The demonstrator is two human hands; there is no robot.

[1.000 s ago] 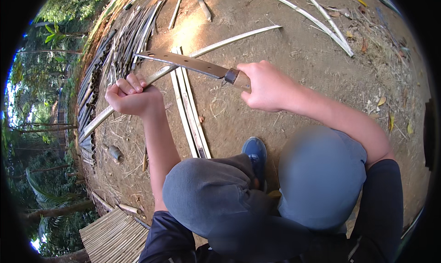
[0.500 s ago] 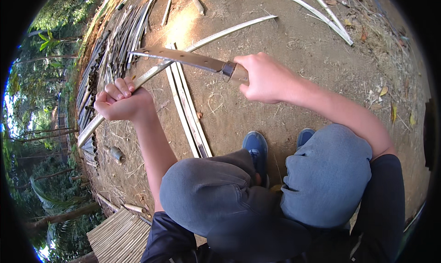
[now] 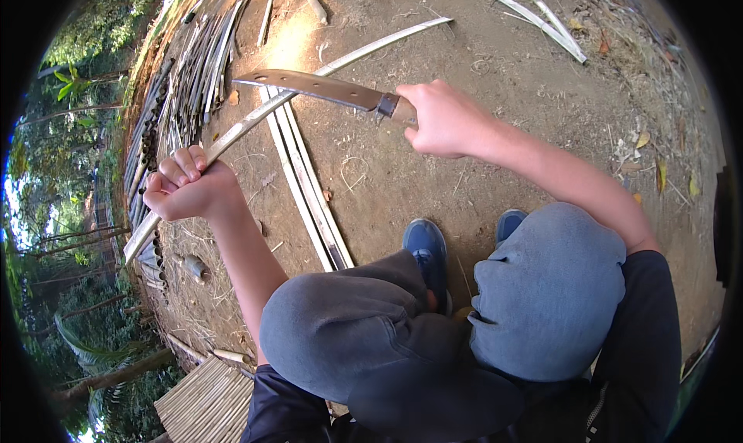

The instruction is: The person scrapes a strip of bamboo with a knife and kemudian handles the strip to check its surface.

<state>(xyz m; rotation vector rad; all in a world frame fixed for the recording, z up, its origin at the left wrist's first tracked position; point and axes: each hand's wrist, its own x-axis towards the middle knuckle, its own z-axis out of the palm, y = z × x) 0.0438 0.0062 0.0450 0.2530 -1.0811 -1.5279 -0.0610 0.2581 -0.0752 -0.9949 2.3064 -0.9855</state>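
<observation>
My left hand point(image 3: 192, 186) is closed round a long pale split-bamboo strip point(image 3: 249, 123), palm side up. The strip slants from lower left to far upper right, and its short end sticks out beyond my fist. In my right hand point(image 3: 445, 122) is the handle of a machete point(image 3: 325, 88) with a broad brown blade and several holes along its spine. The blade points left and crosses the strip beyond my left hand, its bright edge at the strip. Part of the handle is hidden by my fingers.
Two long bamboo pieces point(image 3: 309, 181) lie side by side on the dirt before my shoes point(image 3: 425, 246). Piled bamboo poles point(image 3: 203, 68) are at the left, with a short tube point(image 3: 195, 266) nearer. A slatted bamboo panel point(image 3: 207, 400) sits lower left; pale strips point(image 3: 534, 21) lie far right.
My left hand has shifted a little left and down with the bamboo strip. The machete has tilted and moved slightly along the strip, away from my left hand, showing more of its flat side.
</observation>
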